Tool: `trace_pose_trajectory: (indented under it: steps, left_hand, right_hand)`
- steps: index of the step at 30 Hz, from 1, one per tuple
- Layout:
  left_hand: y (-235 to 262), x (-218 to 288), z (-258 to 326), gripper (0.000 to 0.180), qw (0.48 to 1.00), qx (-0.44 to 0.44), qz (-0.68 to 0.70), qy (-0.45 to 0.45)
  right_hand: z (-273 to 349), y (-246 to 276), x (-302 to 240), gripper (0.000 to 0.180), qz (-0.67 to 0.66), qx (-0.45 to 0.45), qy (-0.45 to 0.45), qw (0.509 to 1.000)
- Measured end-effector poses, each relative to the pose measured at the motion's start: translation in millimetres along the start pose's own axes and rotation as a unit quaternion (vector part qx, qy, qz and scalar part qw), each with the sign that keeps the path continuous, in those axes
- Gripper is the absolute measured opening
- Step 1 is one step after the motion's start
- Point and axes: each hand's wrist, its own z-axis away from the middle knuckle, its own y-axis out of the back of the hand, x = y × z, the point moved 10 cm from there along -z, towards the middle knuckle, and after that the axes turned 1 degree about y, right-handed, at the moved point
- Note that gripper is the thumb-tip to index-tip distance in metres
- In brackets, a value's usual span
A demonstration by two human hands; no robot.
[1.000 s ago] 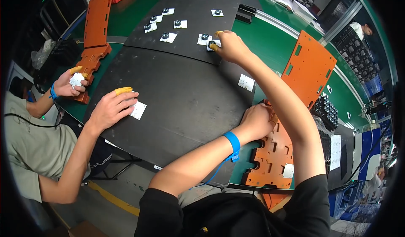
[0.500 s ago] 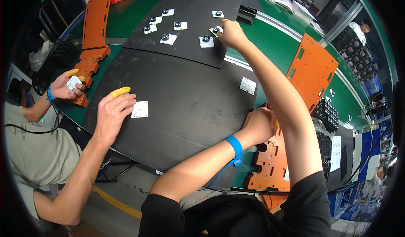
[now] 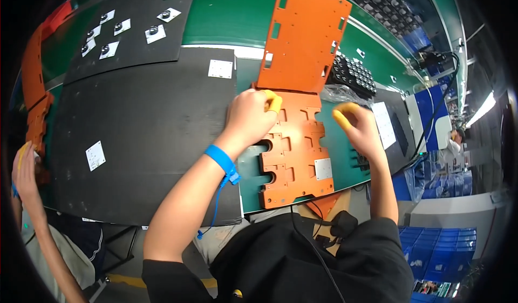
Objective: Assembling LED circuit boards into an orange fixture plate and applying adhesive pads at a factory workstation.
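The orange tray point(image 3: 298, 154) stands on the green table point(image 3: 249, 168) in front of the wearer, its near end close to the table's front edge. Along its left side a strip of green separates it from the black mat point(image 3: 145, 103), whose middle is bare and gives wide open room. On the right, more green lies between the tray and the right forearm. Beyond that side, a clear plastic bag point(image 3: 345, 93) and a black crate point(image 3: 353, 75) crowd the space beside the raised lid point(image 3: 305, 36).

The tray's long axis runs away from the wearer's body, nearly straight ahead. Its lid rises from the far end, leaning slightly right in view, and rounded notches cut the long sides. A white square plate point(image 3: 323, 169) lies at the tray's near right corner.

The left hand point(image 3: 251, 117) is at the tray's far left corner, thumb and forefinger curled together in yellow finger covers; whether they pinch anything cannot be told. The right hand point(image 3: 360, 130) hovers right of the tray, apart from it, thumb and forefinger curved toward each other; whether the tips meet is unclear.
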Motion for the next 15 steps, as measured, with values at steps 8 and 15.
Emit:
trace_pose_trajectory:
  steps: [8, 15]
  left_hand:
    - [1, -7, 5, 0.019, 0.999, -0.005, -0.039, 0.002]
    - [4, 2, 6, 0.016, 0.999, 0.020, -0.009, -0.043]
  right_hand:
    - [105, -52, 32, 0.024, -0.018, -0.141, -0.125, 0.982]
    - [104, -16, 16, 0.017, -0.119, -0.028, -0.104, 0.987]
